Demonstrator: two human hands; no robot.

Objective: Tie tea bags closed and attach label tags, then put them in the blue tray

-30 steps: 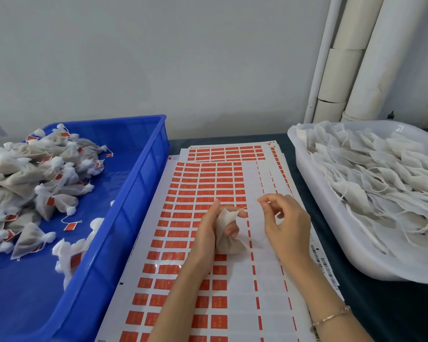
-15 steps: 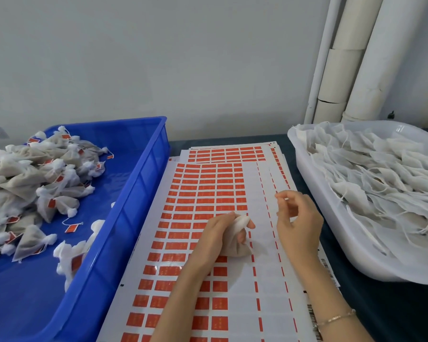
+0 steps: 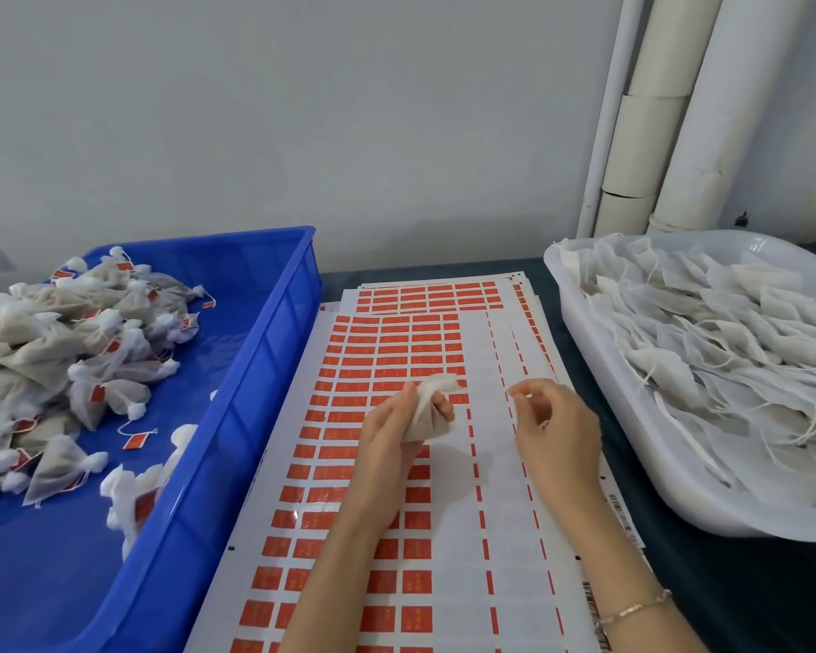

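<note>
My left hand (image 3: 392,428) grips a filled white tea bag (image 3: 427,414) by its gathered neck, above the sheet of red label stickers (image 3: 373,365). To the right of it, my right hand (image 3: 554,428) has thumb and forefinger pinched together on the bag's thin white string (image 3: 521,394), which is barely visible. The blue tray (image 3: 255,369) on the left holds a pile of tied, tagged tea bags (image 3: 67,351). A white tub (image 3: 599,369) on the right is full of untied tea bags (image 3: 726,341).
Several sticker sheets are stacked on the dark table between the tray and the tub, and many labels are peeled off the right columns. White pipes (image 3: 655,110) run up the wall at the back right. A thin bracelet (image 3: 632,607) circles my right wrist.
My right hand has drawn away to the right from the bag, pulling the string. My left hand has stayed on the bag, whose top now bunches up tighter.
</note>
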